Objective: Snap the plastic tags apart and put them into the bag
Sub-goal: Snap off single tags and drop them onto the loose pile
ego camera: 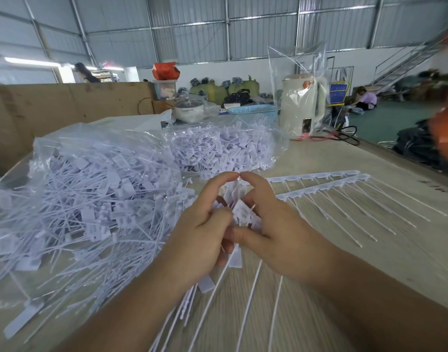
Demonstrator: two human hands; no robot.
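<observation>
Bench surface: pale wood-grain table [319,158], matte, fine lengthwise streaks. Work piece: a strip of tags [239,212] in white, slightly translucent moulded plastic, each a flat rectangular head with a thin, stiff, straight tail; heads bunched between both hands at frame centre, tails fanning down toward the viewer across the table. Left hand [202,232] has fingers curled round the bunched heads, index arched up; right hand [273,224] pinches the same strip from the other side, its index tip meeting the left index tip above the heads. Just right of the hands lie two unbroken strips [327,184], heads joined along a straight runner, tails splayed in parallel like comb teeth. Left of the hands: a clear, crinkled, glossy plastic bag [73,158], mouth open toward the hands, heaped with loose separated tags [90,207] in a tangle, some spilling onto the table. Behind it, a second clear bag of tags [222,146]. Further back, a cream kettle [301,107] wrapped in clear film.
</observation>
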